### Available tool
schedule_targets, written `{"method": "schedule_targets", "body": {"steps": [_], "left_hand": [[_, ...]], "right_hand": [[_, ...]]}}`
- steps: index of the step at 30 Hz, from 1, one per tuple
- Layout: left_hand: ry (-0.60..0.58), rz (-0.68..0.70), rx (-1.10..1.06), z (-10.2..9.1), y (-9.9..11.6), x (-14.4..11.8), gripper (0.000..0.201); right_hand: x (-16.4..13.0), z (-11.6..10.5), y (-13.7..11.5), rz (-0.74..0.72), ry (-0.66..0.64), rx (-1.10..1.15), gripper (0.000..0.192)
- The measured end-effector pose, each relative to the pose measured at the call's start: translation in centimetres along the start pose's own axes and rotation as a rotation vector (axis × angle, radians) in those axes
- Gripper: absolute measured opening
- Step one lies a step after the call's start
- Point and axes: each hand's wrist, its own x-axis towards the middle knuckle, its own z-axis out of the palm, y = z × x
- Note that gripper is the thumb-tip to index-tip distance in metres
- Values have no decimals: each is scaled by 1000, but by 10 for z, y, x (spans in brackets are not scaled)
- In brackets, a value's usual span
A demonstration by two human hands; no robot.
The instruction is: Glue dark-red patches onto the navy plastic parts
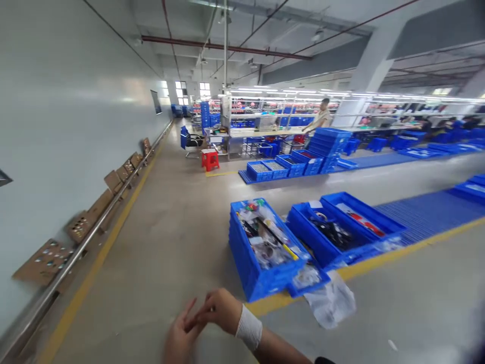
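Observation:
My left hand [181, 337] is low in the view, a little left of the middle, with fingers stretched out and partly blurred. Beside it, my right hand [223, 309] reaches in from the right, a white band [249, 327] around its wrist. The right fingers are pinched together and meet the left fingers; anything held between them is too small or blurred to make out. Beyond my hands, a blue crate [242, 273] stands on the floor, filled with plastic bags and mixed parts. Neither hand touches it.
More blue crates [303, 227] with black and red items stand to the right, beside a white cloth or bag [333, 301]. A metal rail [91, 245] and cardboard pieces [43, 263] line the left wall. Further off are a red stool [210, 160], stacked crates and a person [322, 116].

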Motion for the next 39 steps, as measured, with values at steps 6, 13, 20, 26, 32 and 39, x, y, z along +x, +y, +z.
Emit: {"method": "schedule_targets", "body": {"steps": [6,13,20,26,32,39], "left_hand": [[-2,125,-1,-112,110,198,100],[-38,171,-231,-194,260,425,74],[-59,179,-187,-237,358,704,71],[-53,120,-74,-288,487,916,71],[43,182,-127,-354,580,1145,67],[-172,189,84,-420,735,1431,49]], "right_hand": [[258,-20,-25,-89,3,-14,14],[533,-110,-53,-115,-48,66,27],[806,-204,-3,-79,-5,140,27],[1048,-285,-6,-57,-28,169,13],[1304,-362,13,-23,-85,182,33],[1589,-475,15,0,-37,-23,31]]}}
